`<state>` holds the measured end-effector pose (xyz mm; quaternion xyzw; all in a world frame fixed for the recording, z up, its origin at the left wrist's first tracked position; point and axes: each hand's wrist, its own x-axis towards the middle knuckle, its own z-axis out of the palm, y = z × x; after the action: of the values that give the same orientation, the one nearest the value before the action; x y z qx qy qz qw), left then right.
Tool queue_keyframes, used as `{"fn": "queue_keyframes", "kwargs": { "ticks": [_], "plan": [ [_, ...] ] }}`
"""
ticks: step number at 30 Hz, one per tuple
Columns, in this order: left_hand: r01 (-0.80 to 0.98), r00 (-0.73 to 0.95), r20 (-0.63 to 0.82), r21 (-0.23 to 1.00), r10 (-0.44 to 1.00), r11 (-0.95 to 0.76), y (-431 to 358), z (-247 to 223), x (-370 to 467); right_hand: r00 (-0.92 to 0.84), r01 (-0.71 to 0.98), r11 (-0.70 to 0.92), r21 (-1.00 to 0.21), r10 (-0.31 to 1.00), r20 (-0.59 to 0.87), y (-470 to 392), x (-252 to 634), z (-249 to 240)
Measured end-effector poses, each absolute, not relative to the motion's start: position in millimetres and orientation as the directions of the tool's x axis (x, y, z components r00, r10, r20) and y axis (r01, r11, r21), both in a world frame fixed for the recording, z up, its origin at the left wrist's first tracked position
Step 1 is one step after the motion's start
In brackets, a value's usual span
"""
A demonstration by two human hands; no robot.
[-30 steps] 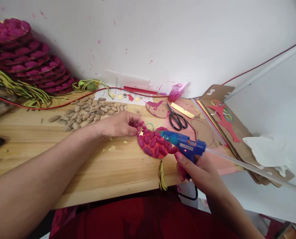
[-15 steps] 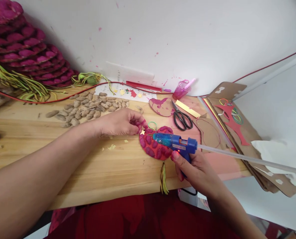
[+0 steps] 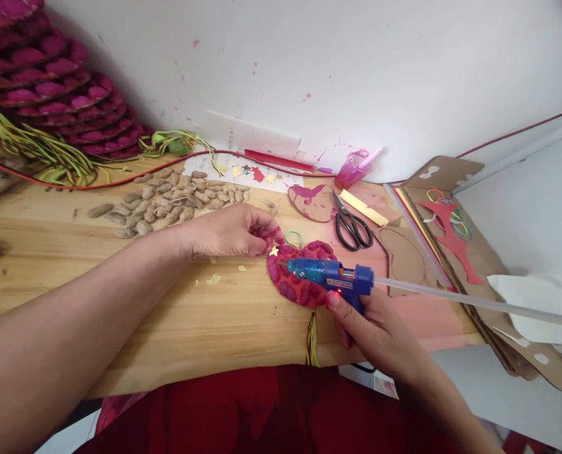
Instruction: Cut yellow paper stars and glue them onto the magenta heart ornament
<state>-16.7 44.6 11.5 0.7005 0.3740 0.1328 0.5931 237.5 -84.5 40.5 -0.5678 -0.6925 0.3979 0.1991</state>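
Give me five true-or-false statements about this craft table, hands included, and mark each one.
1. The right hand holds a blue glue gun. True.
2. The black scissors are in the left hand. False: they lie on the table, and the left fingers are at the edge of the red heart.
3. A yellow star is at the upper left of the red heart. True.
4. The unpainted peanuts are packed in a bowl. False: they lie loose on the table.
5. A yellow and dark tassel extends from the lower end of the red heart. True.
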Motion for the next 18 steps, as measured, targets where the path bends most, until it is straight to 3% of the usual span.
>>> {"fn": "queue_keyframes", "kwargs": {
  "ticks": [18],
  "plan": [
    [0.365, 0.696, -0.229, 0.929, 0.681, -0.060, 43.9, 11.5, -16.5, -0.272, 0.569, 0.010, -0.822, 0.946, -0.177, -80.8, 236.4, 37.5]
  ]
}}
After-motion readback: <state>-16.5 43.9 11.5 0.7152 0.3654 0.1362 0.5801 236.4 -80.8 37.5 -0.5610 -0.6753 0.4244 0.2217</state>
